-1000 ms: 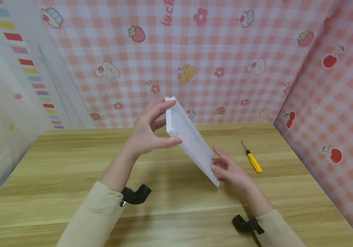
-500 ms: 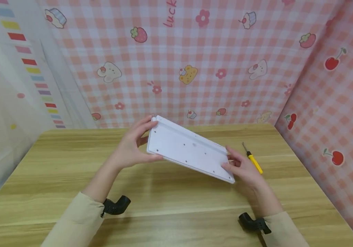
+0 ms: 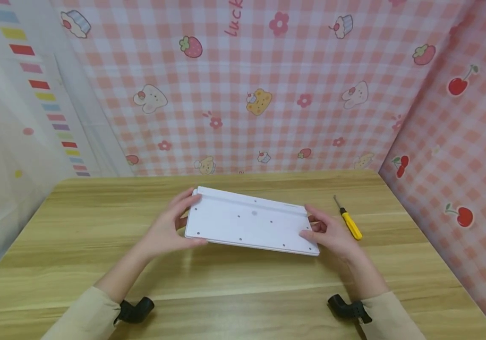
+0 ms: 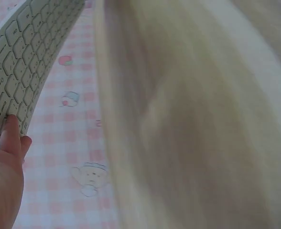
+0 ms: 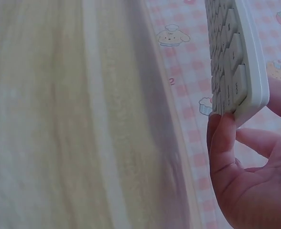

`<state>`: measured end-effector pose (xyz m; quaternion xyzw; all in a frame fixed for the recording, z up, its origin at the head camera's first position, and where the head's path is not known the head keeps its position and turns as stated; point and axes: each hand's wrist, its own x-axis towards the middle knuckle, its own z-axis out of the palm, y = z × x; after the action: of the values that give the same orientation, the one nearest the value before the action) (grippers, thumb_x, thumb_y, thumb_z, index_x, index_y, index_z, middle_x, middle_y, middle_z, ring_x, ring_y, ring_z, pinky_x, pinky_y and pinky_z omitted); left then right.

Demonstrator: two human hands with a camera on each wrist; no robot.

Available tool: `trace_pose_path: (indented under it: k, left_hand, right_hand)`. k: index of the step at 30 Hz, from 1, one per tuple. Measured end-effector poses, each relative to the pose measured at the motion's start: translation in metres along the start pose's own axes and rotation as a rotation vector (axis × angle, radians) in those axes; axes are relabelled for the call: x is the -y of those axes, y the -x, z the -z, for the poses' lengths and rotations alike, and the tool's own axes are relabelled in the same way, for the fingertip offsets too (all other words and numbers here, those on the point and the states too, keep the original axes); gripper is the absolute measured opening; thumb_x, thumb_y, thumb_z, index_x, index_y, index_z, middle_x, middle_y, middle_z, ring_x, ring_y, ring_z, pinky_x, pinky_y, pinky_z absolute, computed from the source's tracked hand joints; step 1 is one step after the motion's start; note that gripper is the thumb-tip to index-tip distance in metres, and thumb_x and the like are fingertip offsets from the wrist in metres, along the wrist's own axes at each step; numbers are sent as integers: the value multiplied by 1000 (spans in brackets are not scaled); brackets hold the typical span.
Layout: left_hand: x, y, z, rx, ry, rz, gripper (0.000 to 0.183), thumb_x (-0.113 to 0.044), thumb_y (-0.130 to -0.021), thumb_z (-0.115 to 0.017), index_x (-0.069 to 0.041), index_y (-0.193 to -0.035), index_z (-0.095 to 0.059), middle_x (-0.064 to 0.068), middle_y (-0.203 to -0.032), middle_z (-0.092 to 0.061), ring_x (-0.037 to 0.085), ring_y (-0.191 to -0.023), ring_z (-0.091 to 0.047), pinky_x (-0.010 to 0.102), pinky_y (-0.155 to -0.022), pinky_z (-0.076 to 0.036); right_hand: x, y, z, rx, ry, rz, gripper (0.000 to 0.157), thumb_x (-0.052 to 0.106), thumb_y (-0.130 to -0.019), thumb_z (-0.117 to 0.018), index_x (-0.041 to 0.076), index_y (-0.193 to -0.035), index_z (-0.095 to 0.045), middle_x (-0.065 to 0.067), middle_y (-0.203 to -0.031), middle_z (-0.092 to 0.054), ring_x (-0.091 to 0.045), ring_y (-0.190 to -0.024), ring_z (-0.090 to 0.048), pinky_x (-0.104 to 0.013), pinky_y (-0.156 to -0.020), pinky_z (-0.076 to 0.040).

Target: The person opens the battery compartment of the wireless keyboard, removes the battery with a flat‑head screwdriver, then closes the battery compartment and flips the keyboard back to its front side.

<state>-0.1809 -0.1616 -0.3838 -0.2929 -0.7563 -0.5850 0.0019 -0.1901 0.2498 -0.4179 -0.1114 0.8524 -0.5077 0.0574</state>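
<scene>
A white keyboard (image 3: 251,224) is held over the table with its screwed underside facing the head camera. Its keys (image 4: 23,62) face away and show only in the two wrist views. My left hand (image 3: 168,229) grips the left end, thumb at the near edge and fingers at the far corner. At the opposite end my right hand (image 3: 332,233) pinches the keyboard, its thumb on the underside. In the right wrist view fingers (image 5: 224,143) reach onto the key side. To the right of my right hand lies a screwdriver (image 3: 350,224) with a yellow handle.
The wooden table (image 3: 243,302) spans the lower view. Behind it hangs a pink checked cloth (image 3: 243,61) with cartoon prints; another cloth (image 3: 459,156) with cherries closes the right side. A pale curtain (image 3: 9,141) is on the left.
The keyboard has turned from a steep, edge-on tilt to nearly level, its underside swinging toward the head camera. My left hand has come down and left with it. The screwdriver stays put.
</scene>
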Motion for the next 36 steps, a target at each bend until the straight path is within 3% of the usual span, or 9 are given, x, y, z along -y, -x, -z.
trace_pose_path:
  k: [7,15,24,31,36]
  left_hand:
    - [8,10,4,23,-75,55,105,-1,-70,-88,7,-153,-24,29,-157,-14,48,-138,-31,38,-100,-46]
    - [15,20,9,73,-197,144,116,-11,-67,-93,8,-153,-18,31,-158,-7,49,-140,-26,49,-101,-44]
    - [23,36,14,144,-219,221,114,-12,-70,-91,7,-154,-16,28,-161,-4,45,-146,-8,48,-105,-36]
    - [26,44,14,170,-318,239,114,-19,-69,-92,10,-152,-19,30,-160,-12,48,-145,-12,49,-105,-37]
    - [30,46,14,180,-279,237,113,-14,-69,-92,12,-151,-18,32,-159,-9,49,-144,-13,46,-101,-42]
  right_hand:
    - [5,0,-4,22,5,-41,75,18,-89,-76,3,-151,-38,-22,-126,-54,-27,-95,-53,-23,-76,-48]
    - [10,-3,-6,48,108,10,77,21,-88,-77,3,-152,-37,-19,-124,-56,-25,-94,-57,-31,-82,-51]
    - [12,-7,-8,97,171,44,77,20,-89,-76,2,-152,-35,-21,-126,-51,-24,-94,-55,-37,-87,-50]
    - [12,-11,-11,144,187,54,77,16,-88,-77,-1,-151,-36,-21,-124,-51,-24,-94,-57,-38,-86,-51]
    - [12,-12,-12,165,193,36,78,16,-88,-77,0,-151,-35,-20,-123,-51,-25,-94,-57,-38,-85,-51]
